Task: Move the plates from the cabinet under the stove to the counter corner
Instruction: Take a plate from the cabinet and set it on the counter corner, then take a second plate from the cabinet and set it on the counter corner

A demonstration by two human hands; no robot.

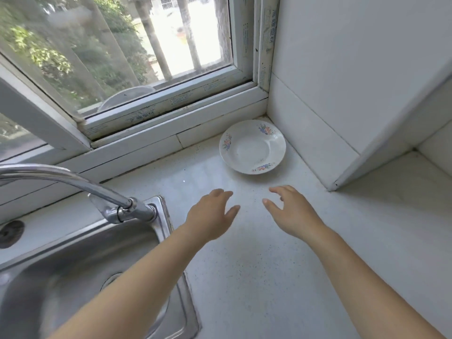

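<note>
Plate [252, 147] upright in counter [244, 265] corner, hands apart

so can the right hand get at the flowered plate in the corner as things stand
Probably yes: the right hand is open, just short of the plate, with only bare counter between them.

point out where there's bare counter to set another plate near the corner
Bare white speckled counter lies between the steel sink and the white floral plate, under the window ledge, and widely nearer the person, between the open left hand and right hand. The corner itself is crowded: the plate nearly fills it beside the tiled wall.
</note>
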